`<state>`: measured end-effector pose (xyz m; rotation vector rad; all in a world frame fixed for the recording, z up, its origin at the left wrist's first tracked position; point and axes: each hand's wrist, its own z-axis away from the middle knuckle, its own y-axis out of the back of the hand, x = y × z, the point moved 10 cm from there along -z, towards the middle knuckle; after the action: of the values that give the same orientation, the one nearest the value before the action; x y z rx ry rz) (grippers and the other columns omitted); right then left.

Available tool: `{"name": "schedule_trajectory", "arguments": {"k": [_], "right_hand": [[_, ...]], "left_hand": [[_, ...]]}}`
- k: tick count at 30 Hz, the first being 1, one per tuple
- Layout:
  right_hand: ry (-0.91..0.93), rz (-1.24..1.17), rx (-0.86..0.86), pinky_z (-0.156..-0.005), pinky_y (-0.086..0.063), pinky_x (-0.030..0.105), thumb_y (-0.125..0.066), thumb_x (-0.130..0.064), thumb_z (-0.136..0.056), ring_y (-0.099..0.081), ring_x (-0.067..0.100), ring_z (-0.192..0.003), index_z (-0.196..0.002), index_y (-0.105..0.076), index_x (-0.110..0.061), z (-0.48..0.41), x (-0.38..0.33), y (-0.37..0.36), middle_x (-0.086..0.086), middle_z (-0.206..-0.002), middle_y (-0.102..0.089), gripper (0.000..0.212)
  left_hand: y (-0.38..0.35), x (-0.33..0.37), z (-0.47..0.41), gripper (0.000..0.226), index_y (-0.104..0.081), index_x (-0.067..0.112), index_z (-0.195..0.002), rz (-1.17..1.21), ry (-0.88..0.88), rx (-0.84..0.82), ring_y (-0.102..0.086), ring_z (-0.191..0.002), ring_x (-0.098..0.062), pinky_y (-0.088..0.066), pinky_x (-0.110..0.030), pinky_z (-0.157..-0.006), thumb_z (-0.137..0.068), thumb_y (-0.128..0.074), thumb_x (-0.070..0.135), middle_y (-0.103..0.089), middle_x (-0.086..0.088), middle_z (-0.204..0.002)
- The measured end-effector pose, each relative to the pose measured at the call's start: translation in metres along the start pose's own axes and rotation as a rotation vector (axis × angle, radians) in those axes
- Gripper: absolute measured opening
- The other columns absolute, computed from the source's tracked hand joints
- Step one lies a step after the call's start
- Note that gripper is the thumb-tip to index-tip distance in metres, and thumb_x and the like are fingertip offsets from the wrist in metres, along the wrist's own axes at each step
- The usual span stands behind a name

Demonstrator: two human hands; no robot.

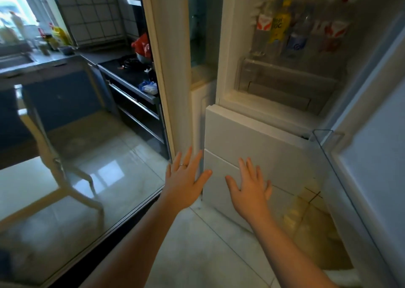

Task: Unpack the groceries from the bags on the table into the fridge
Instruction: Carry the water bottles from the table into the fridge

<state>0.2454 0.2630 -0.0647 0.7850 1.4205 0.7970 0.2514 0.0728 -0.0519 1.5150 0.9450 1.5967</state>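
The white fridge (252,138) stands in front of me with its upper compartment open. Several bottles (282,24) stand on a shelf inside, above a clear drawer (285,84). The open fridge door (372,156) with a clear door shelf (328,147) swings out at the right. My left hand (186,178), with a ring on one finger, and my right hand (249,189) are both held out with fingers spread and hold nothing. They hover in front of the closed lower drawers. No grocery bag or table is in view.
A glass sliding door (87,156) at the left shows the kitchen behind it: a dark counter with a stove (129,68), a red bag (142,44) and a sink area by the window. A white door frame (160,68) stands beside the fridge. Pale tile floor (197,255) lies below.
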Motion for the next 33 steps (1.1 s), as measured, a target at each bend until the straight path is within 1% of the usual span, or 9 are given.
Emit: {"name": "schedule_trajectory", "arguments": {"k": [3,6,12,15,19,22,24,27,33], "right_hand": [[0.005,-0.005,-0.046,-0.121,0.005,0.054,-0.033,-0.057,-0.101,0.004,0.020,-0.153,-0.157,-0.008,-0.038,0.041,0.004,-0.014,-0.012,-0.166,0.005,0.064],[0.011,0.015,-0.078,-0.121,0.004,0.055,-0.032,-0.058,-0.101,0.004,0.019,-0.153,-0.157,-0.009,-0.038,0.085,0.011,-0.027,-0.012,-0.166,0.004,0.064],[-0.008,0.079,-0.134,-0.121,0.004,0.055,-0.028,-0.059,-0.101,0.005,0.020,-0.153,-0.157,-0.005,-0.039,0.185,0.029,-0.036,-0.012,-0.166,0.003,0.064],[-0.019,0.092,-0.142,-0.121,0.004,0.055,-0.028,-0.060,-0.100,0.006,0.020,-0.153,-0.157,-0.006,-0.039,0.240,0.042,-0.036,-0.011,-0.166,0.002,0.065],[-0.052,0.094,-0.145,-0.121,0.004,0.055,-0.029,-0.060,-0.100,0.005,0.020,-0.153,-0.156,-0.005,-0.039,0.304,0.067,-0.030,-0.012,-0.166,0.004,0.065],[-0.084,0.092,-0.145,-0.121,0.005,0.054,-0.029,-0.060,-0.100,0.007,0.019,-0.153,-0.157,-0.006,-0.040,0.343,0.089,-0.021,-0.013,-0.166,0.006,0.065],[-0.113,0.093,-0.135,-0.121,0.006,0.053,-0.030,-0.060,-0.100,0.007,0.019,-0.153,-0.156,-0.005,-0.042,0.366,0.107,-0.012,-0.013,-0.166,0.006,0.064],[-0.173,0.094,-0.107,-0.122,0.005,0.054,-0.029,-0.061,-0.100,0.007,0.021,-0.153,-0.156,-0.005,-0.043,0.397,0.141,0.005,-0.013,-0.166,0.006,0.064],[-0.292,0.082,-0.062,-0.121,0.001,0.055,-0.030,-0.061,-0.099,0.003,0.020,-0.154,-0.156,-0.007,-0.043,0.444,0.223,0.046,-0.014,-0.166,0.005,0.064]], "left_hand": [[-0.015,-0.015,0.047,0.084,0.000,0.040,-0.158,0.018,0.038,-0.015,0.014,-0.153,-0.021,0.002,-0.053,-0.123,-0.083,-0.010,0.075,0.011,0.009,-0.167],[-0.030,-0.029,0.091,0.083,-0.004,0.041,-0.158,0.046,0.080,-0.025,0.012,-0.154,-0.020,-0.002,-0.054,-0.124,-0.084,-0.010,0.076,0.008,0.010,-0.168],[-0.054,-0.035,0.182,0.067,-0.005,0.041,-0.158,0.023,0.099,-0.064,0.010,-0.154,-0.020,-0.002,-0.053,-0.124,-0.098,-0.023,0.066,0.005,0.009,-0.168],[-0.074,-0.031,0.231,0.069,-0.004,0.040,-0.158,0.001,0.102,-0.113,0.011,-0.154,-0.021,0.001,-0.051,-0.123,-0.097,-0.019,0.068,0.006,0.008,-0.168],[-0.106,-0.019,0.289,0.080,-0.001,0.041,-0.158,0.015,0.090,-0.170,0.011,-0.154,-0.020,0.002,-0.050,-0.122,-0.086,-0.009,0.075,0.007,0.009,-0.168],[-0.126,-0.003,0.323,0.077,0.000,0.043,-0.157,0.026,0.061,-0.203,0.012,-0.154,-0.020,0.001,-0.052,-0.123,-0.087,-0.011,0.075,0.008,0.010,-0.168],[-0.137,0.014,0.341,0.073,0.000,0.042,-0.157,0.023,0.026,-0.232,0.013,-0.154,-0.019,0.000,-0.052,-0.124,-0.092,-0.017,0.071,0.009,0.010,-0.167],[-0.154,0.048,0.364,0.068,-0.004,0.041,-0.158,0.018,-0.046,-0.266,0.013,-0.154,-0.018,-0.001,-0.052,-0.124,-0.098,-0.023,0.067,0.008,0.011,-0.167],[-0.198,0.132,0.392,0.069,-0.008,0.040,-0.158,-0.002,-0.178,-0.327,0.011,-0.154,-0.018,-0.002,-0.052,-0.124,-0.098,-0.024,0.067,0.006,0.010,-0.168]]}}
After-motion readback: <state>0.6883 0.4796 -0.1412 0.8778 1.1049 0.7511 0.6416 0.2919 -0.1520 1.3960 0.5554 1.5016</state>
